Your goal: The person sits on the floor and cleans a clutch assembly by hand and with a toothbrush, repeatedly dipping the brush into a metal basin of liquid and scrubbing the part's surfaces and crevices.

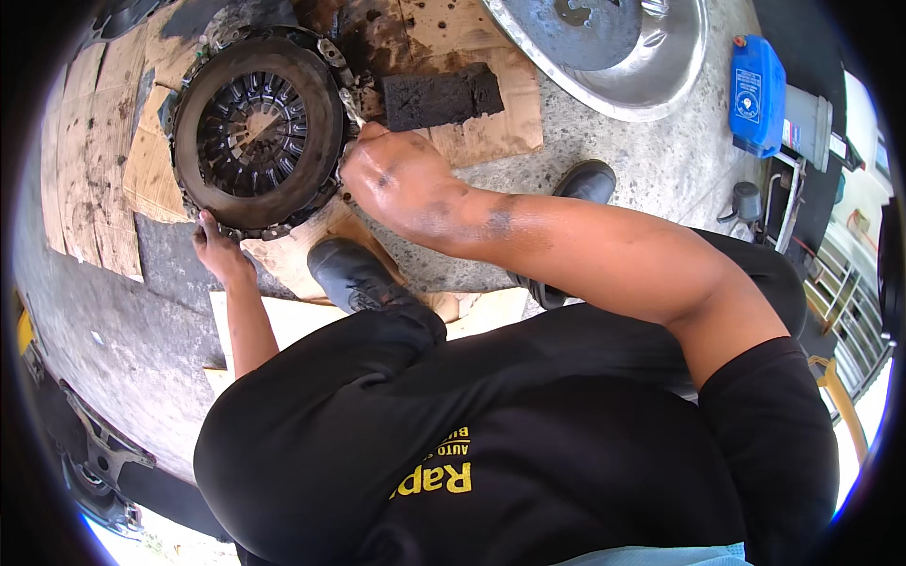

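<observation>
Your L hand (223,251) has its thumb on the lower-left rim of the clutch plate (238,141), prob to steady it, tho its other fingers are hidden so can't tell how closed it is. Your R hand (396,177) is fisted around a slim metal tool (352,108) at the plate's R edge, prob for close control. Plate's over cardboard (151,174) ahead of your L boot (351,272), prob b/c that catches grime.
</observation>
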Demonstrator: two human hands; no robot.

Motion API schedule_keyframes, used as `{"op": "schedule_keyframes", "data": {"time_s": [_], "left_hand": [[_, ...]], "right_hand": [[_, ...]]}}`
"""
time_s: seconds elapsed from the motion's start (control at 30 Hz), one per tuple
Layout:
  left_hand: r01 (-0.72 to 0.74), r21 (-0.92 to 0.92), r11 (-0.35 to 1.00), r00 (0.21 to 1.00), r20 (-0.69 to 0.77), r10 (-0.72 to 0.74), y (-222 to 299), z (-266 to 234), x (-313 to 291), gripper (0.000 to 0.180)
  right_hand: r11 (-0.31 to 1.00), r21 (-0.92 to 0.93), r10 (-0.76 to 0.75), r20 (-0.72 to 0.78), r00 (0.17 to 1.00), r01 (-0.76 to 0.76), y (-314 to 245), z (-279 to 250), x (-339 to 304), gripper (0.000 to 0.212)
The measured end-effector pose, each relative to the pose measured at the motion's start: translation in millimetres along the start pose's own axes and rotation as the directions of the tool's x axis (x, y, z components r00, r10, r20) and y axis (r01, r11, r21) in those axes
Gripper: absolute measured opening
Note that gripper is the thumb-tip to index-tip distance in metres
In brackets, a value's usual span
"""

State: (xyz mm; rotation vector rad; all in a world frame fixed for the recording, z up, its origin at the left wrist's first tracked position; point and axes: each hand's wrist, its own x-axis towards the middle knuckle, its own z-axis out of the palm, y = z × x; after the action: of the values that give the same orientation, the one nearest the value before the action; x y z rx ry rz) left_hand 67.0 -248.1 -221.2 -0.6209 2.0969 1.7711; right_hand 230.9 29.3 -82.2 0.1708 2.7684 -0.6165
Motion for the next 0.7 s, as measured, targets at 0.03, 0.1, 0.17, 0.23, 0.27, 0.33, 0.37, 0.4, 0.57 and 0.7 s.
{"op": "schedule_keyframes", "data": {"time_s": [0.03, 0.1, 0.17, 0.23, 0.27, 0.33, 0.37, 0.4, 0.57, 0.7], "left_hand": [[-0.009, -0.008, 1.0, 1.0, -0.007, 0.009, 0, 1, -2, 0.047], [-0.044, 0.003, 0.999, 0.999, -0.021, 0.044, 2, 4, -1, 0.041], [-0.025, -0.01, 1.0, 0.999, -0.022, 0.025, -2, 9, 2, 0.038], [-0.041, -0.041, 0.998, 0.999, -0.016, 0.04, -1, 13, 3, 0.036], [-0.051, -0.047, 0.998, 0.998, -0.028, 0.049, -2, 11, 4, 0.035], [-0.055, -0.05, 0.997, 0.998, -0.032, 0.054, -6, 7, 6, 0.034], [-0.054, -0.038, 0.998, 0.998, -0.035, 0.052, -7, 2, 6, 0.034], [-0.051, -0.028, 0.998, 0.998, -0.028, 0.051, -7, 1, 6, 0.033], [-0.023, -0.037, 0.999, 0.998, -0.051, 0.021, 1, 17, -1, 0.033], [-0.015, -0.013, 1.0, 0.999, -0.044, 0.015, 0, 9, 3, 0.035]], "right_hand": [[0.999, -0.014, -0.038, 0.01, 0.999, 0.038, 2, -6, -2, 0.017], [0.991, -0.035, -0.127, 0.03, 0.991, 0.128, 15, -16, -8, 0.016], [0.986, 0.014, -0.168, -0.046, 0.985, 0.169, 41, -5, -11, 0.017], [0.964, -0.095, -0.262, -0.209, 0.942, 0.247, 74, 1, -18, 0.021], [0.928, -0.225, -0.357, -0.308, 0.882, 0.297, 94, 6, -17, 0.024], [0.924, -0.287, -0.333, -0.279, 0.901, 0.253, 105, 1, -13, 0.029], [0.959, -0.222, -0.211, -0.152, 0.965, 0.175, 104, -12, -6, 0.031], [0.981, -0.175, -0.081, -0.016, 0.997, 0.077, 105, -21, -4, 0.033], [0.893, -0.399, -0.375, -0.398, 0.837, 0.21, 126, 39, -2, 0.031], [0.889, -0.388, -0.315, -0.136, 0.939, 0.243, 93, 13, 8, 0.022]]}}
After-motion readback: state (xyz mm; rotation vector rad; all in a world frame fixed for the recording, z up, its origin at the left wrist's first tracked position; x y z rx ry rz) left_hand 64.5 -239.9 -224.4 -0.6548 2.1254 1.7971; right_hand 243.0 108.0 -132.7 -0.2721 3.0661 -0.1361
